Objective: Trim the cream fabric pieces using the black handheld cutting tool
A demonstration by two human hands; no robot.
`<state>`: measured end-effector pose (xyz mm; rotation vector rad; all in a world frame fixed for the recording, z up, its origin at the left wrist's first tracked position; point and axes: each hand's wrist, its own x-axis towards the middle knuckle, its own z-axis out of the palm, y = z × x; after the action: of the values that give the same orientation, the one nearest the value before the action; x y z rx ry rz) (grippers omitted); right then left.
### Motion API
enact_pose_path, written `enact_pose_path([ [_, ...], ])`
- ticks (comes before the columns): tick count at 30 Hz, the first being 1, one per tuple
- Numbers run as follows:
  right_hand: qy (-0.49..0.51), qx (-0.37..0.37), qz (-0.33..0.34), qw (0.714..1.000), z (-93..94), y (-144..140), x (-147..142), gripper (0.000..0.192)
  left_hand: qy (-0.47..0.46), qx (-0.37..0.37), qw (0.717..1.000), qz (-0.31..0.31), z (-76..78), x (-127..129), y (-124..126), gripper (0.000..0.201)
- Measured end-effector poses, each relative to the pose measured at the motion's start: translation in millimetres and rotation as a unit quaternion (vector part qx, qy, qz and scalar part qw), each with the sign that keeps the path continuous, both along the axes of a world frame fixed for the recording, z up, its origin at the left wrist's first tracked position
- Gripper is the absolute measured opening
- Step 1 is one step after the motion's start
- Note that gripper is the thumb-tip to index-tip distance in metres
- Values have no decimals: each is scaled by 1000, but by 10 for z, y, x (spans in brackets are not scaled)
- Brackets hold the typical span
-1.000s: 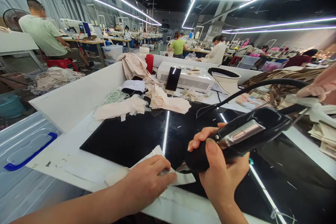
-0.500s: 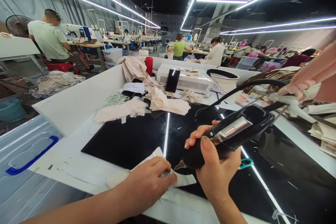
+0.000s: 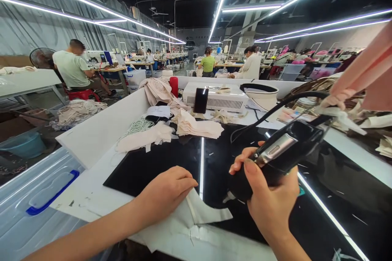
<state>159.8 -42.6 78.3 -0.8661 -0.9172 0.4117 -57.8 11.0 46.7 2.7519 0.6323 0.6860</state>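
Note:
My right hand (image 3: 269, 202) grips a black corded hand tool (image 3: 286, 151) with a silver plate on its body; its round nose points down at the glossy black table top (image 3: 159, 159). My left hand (image 3: 163, 193) lies flat on a white piece of fabric (image 3: 199, 214) at the table's near edge, just left of the tool's nose. The tool's black cable (image 3: 275, 108) arcs up and to the right.
Beige fabric pieces (image 3: 196, 126) and coiled white cord (image 3: 137, 124) lie at the back of the table by a white machine (image 3: 219, 96), with a dark phone (image 3: 201, 100) leaning on it. A clear bin lid with a blue handle (image 3: 52, 197) sits left. Other people work at far tables.
The view has tilted and shifted. My left hand has slid back and up on the white fabric, exposing more of it; my right hand keeps the tool over the same spot.

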Motion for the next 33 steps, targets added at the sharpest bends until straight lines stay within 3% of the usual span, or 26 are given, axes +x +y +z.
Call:
enact_pose_path([
  [5,-31,-8,-11,999,21,-36,43,31,40,-32,998,-28,44,75,59,16],
  [10,-83,-66,-56,993,46,-67,153,39,85,-58,993,-49,4,179,33,7],
  [13,-101,-98,-80,987,57,-83,244,58,104,-66,991,-48,13,223,35,8],
  [16,-75,-40,-169,982,1,-170,307,73,130,-73,988,-34,79,246,62,14],
  [18,-45,-6,-242,969,-103,-270,321,56,133,-115,984,1,156,248,106,13],
  [19,-38,-23,-261,964,-174,-319,319,44,120,-155,980,23,200,247,137,13],
  [20,-52,-62,-249,965,-251,-357,311,35,91,-210,973,42,242,250,174,13],
  [21,-89,-113,-197,970,-331,-377,295,31,51,-271,960,57,281,257,217,12],
  [22,-139,-168,-117,969,-406,-376,271,32,6,-327,943,65,314,270,262,10],
  [24,-214,-255,67,941,-524,-306,195,37,-73,-405,909,69,360,316,356,8],
  [26,-198,-294,183,917,-591,-174,92,39,-117,-437,889,70,386,373,436,12],
  [30,-39,-265,249,931,-651,107,-75,46,-170,-487,853,76,403,410,525,27],
  [33,-10,-256,265,930,-707,274,-63,45,-204,-530,819,83,384,338,559,38],
])
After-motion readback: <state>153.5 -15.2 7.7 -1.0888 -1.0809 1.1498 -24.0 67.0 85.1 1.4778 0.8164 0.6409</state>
